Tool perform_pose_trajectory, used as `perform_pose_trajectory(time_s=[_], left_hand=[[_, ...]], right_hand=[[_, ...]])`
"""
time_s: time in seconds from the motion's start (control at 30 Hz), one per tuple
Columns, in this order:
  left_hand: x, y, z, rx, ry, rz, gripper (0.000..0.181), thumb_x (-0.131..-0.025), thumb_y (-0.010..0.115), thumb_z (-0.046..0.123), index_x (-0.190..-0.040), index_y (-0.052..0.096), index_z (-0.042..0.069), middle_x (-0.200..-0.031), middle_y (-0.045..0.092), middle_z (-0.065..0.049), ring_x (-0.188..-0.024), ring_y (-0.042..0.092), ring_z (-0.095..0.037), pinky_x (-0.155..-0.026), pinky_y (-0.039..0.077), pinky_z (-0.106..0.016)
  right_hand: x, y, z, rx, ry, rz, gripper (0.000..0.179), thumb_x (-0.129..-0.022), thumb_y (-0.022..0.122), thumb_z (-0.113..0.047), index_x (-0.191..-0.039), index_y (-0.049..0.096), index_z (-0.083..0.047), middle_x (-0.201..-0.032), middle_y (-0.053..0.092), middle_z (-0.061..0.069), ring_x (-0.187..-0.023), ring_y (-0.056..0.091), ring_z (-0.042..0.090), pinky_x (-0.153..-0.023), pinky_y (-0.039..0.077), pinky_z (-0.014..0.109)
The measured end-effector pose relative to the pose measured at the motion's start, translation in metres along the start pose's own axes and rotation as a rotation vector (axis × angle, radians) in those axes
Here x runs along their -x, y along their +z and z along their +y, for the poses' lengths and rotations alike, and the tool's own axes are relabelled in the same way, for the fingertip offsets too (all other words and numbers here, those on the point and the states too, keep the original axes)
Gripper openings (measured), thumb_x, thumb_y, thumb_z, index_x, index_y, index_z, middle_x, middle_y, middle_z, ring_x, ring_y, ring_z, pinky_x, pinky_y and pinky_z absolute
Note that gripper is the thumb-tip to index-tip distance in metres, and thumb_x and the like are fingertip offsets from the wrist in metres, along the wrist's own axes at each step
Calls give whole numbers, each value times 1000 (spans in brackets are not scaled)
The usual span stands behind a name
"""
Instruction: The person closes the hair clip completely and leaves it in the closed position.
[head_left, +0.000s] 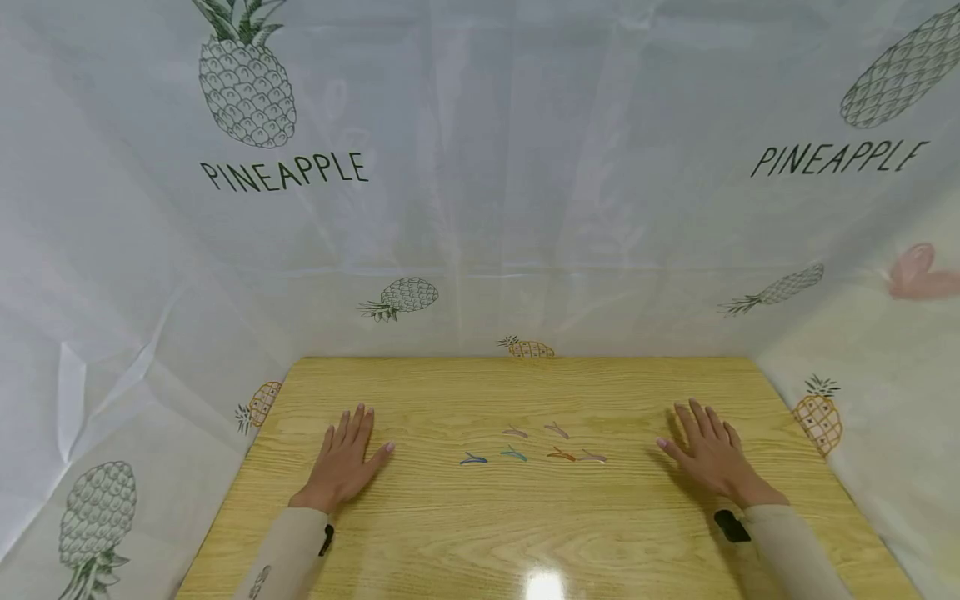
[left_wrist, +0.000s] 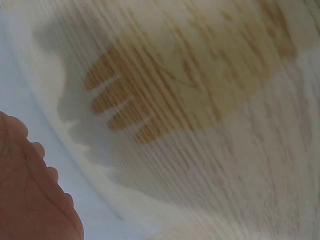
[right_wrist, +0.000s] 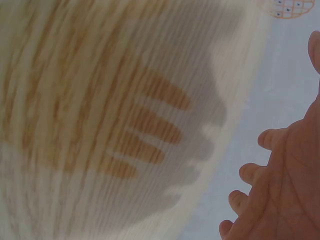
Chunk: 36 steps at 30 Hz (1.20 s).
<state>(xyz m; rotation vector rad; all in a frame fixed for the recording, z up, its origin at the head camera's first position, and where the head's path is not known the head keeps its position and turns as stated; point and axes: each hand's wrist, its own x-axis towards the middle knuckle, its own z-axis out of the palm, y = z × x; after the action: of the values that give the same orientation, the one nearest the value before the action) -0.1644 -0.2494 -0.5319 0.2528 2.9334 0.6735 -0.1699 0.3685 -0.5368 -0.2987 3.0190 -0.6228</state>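
My left hand (head_left: 344, 461) is held palm down over the left side of the wooden table, its fingers straight and thumb spread, holding nothing. On the right side my right hand (head_left: 708, 454) is spread the same way, also with nothing in it. Between them lie several small, slim, V-shaped clips that look like hair clips. A blue clip (head_left: 473, 459), a teal clip (head_left: 513, 453), an orange clip (head_left: 561, 454) and a pale pinkish clip (head_left: 593, 457) form the nearer row. Behind them are two more pale clips, the left clip (head_left: 515, 432) and the right clip (head_left: 557, 430). Both wrist views show a palm above its shadow.
The wood-grain table (head_left: 480, 517) ends at a white curtain (head_left: 480, 208) printed with pineapples, which surrounds it at the back and both sides. A dark band (head_left: 732, 526) sits at the right wrist, by a beige sleeve (head_left: 787, 542). Light glares off the front of the table.
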Motion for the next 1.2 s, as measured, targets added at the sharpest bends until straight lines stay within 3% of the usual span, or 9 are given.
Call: perform_pose_trajectory(time_s=[0.33,0.6,0.87,1.03,1.2], left_hand=[[-4,2,-1,-8,15,13,85,-111,46,53,-167,14,-4,-174,8,-27,-159,3,-52,-126,-1,-67],[-9,2,-1,-22,45,24,87,-111,42,57,-167,14,-3,-175,7,-26,-160,3,-51,-126,0,-67],[-11,0,11,4,80,49,85,-111,46,54,-166,19,-5,-173,12,-28,-159,7,-53,-125,2,-67],[-13,7,10,-32,70,37,86,-111,44,56,-167,18,-2,-175,10,-25,-160,6,-50,-126,2,-66],[-14,13,10,-31,95,65,85,-110,47,55,-166,21,-4,-174,14,-26,-159,9,-52,-125,5,-68]], right_hand=[[-2,-1,-3,-14,-11,1,88,-108,54,-50,-165,18,7,-167,11,41,-150,8,66,-115,4,80],[-7,-1,-22,-35,-53,13,87,-107,57,-48,-165,20,6,-168,12,40,-152,9,64,-116,5,80],[-11,1,-39,-8,-104,50,86,-106,61,-46,-164,26,6,-167,18,38,-153,14,61,-117,10,78],[-12,4,-48,-7,-123,57,85,-105,62,-46,-164,27,4,-168,18,37,-153,14,61,-117,10,78],[-15,8,-59,12,-151,63,85,-105,62,-47,-164,29,3,-168,20,36,-152,17,61,-117,12,78]])
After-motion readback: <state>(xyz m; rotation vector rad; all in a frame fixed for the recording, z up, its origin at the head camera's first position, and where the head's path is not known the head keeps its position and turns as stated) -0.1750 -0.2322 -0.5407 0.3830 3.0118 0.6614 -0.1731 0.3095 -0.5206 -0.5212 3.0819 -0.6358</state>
